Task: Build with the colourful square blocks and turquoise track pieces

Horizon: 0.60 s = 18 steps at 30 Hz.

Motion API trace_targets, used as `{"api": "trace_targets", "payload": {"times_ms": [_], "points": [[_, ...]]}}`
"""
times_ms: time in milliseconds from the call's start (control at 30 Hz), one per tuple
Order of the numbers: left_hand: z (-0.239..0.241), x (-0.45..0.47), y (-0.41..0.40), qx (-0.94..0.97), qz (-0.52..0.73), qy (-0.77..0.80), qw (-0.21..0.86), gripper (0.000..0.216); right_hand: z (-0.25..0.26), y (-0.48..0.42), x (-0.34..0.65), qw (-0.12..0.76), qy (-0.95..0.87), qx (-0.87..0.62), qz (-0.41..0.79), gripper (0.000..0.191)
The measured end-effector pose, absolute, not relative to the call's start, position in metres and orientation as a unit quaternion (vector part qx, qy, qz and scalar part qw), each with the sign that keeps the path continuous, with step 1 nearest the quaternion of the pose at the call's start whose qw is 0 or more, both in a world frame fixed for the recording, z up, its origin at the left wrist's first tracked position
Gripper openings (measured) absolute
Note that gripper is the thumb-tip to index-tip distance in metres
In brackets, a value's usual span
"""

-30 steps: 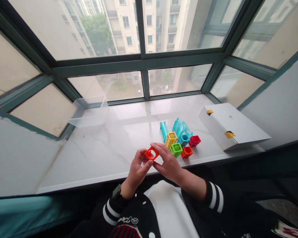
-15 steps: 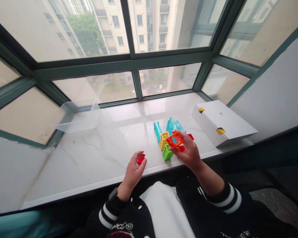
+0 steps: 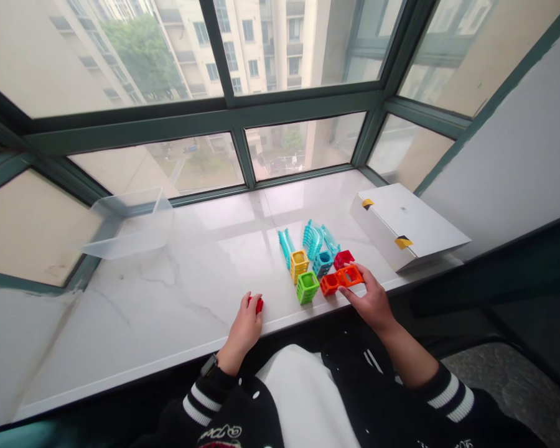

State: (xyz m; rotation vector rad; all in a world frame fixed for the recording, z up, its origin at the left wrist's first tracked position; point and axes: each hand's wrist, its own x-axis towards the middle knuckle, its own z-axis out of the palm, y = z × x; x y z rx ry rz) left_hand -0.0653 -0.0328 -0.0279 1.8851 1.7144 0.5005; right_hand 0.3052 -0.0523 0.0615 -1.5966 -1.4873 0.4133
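Item 1: a left hand [image 3: 245, 330], wristwatch [image 3: 209, 366] worn at the wrist, is closed round a small red piece [image 3: 259, 305], which is largely hidden by the fingers and is pressed near the table's front edge.

Item 2: a right hand [image 3: 368, 298], black striped cuff [image 3: 450, 401] at the wrist, is curled over a pair of orange open-sided cubes [image 3: 340, 280]. The pair is joined side by side, and the fingers [image 3: 354, 269] are laid on its far cube, so a grasp is indicated.

Item 3: a lime-green lattice cube [image 3: 307, 287] stands just left of the pair. A yellow lattice cube [image 3: 299, 264] is placed behind the green one, and a teal cube [image 3: 323, 263] and a red cube [image 3: 344, 259] are set close together farther back.

Item 4: translucent teal track pieces are placed behind the cubes, a straight chute [image 3: 285, 246] to the left and a curved, ribbed section [image 3: 313, 241] beside it.

Item 5: the group rests on a white marble table [image 3: 191, 292]. Only the orange pair is seen joined; the other cubes stand singly, and no track piece is seen fitted to a cube.

Item 6: a clear plastic tub [image 3: 128, 227] is placed well left, near the window. A white box [image 3: 408, 227] with yellow-and-black tape is placed at right. A green window frame [image 3: 242, 112] closes the view.
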Motion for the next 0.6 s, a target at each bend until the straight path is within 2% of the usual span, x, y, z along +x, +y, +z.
{"api": "trace_targets", "payload": {"times_ms": [600], "points": [[0.007,-0.051,-0.036,0.71,0.044,0.673,0.202,0.046,0.014,-0.03,0.297,0.391,-0.603,-0.667,0.197,0.066]]}}
